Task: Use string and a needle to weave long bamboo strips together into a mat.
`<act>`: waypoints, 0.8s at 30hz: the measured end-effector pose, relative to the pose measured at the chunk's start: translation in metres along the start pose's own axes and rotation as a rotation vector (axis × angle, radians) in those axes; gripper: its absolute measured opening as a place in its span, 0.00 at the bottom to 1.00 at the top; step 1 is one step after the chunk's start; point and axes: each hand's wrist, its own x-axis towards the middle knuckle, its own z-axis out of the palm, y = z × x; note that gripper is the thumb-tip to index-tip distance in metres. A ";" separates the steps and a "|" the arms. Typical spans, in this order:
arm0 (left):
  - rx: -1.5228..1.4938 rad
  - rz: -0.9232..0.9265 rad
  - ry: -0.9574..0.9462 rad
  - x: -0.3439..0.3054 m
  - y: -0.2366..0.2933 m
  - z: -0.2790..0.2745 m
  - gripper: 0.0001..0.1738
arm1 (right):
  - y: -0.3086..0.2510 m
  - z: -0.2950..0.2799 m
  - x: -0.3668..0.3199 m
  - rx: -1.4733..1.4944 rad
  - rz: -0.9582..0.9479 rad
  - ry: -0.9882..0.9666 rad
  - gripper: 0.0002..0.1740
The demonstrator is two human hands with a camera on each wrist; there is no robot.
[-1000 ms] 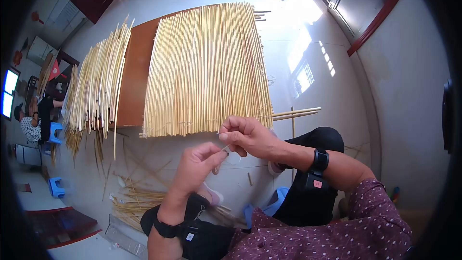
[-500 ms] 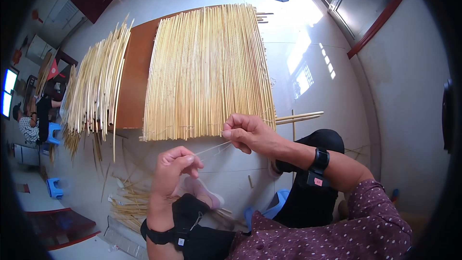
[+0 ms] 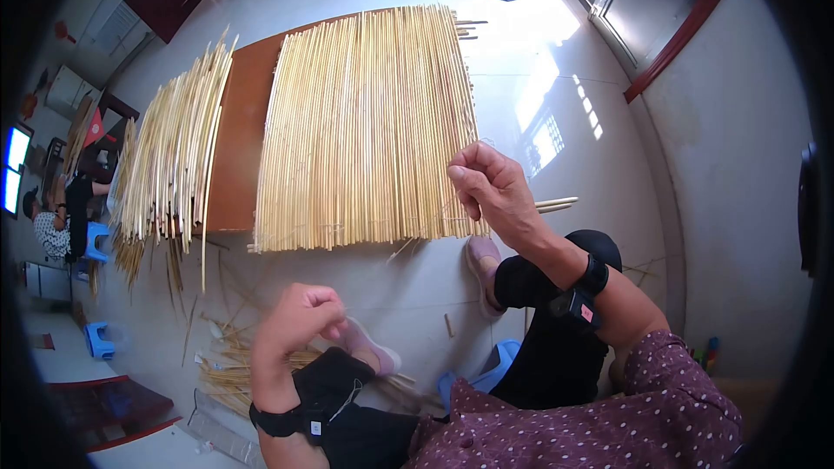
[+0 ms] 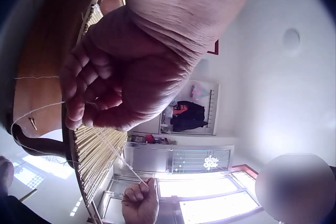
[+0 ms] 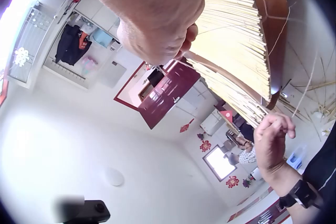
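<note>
pinching thin thread (image 4: pixel 131 167), l. hand (image 3: pixel 300 317) is nr. stick mat (image 3: pixel 365 130); r. hand (image 3: pixel 499 191), by mat's corner, prob. grips same thread.

Left hand (image 3: pixel 300 321) near left, fingers curled, thumb against index. Right hand (image 3: pixel 499 191) farther out to the right, fingers curled too. Hands well apart.

short-sleeved maroon shirt (image 3: pixel 556 426) with white dots, black trousers (image 3: pixel 552 352), pale-soled dusty-pink shoes (image 3: pixel 482 262), black right wrist strap (image 3: pixel 595 274) with pink-labelled camera box (image 3: pixel 569 306), black left wrist strap (image 3: pixel 274 422) with white label (image 3: pixel 315 428)
</note>
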 end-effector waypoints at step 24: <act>-0.405 0.521 0.148 0.021 0.028 0.050 0.13 | 0.005 0.052 -0.017 0.558 0.154 -0.423 0.07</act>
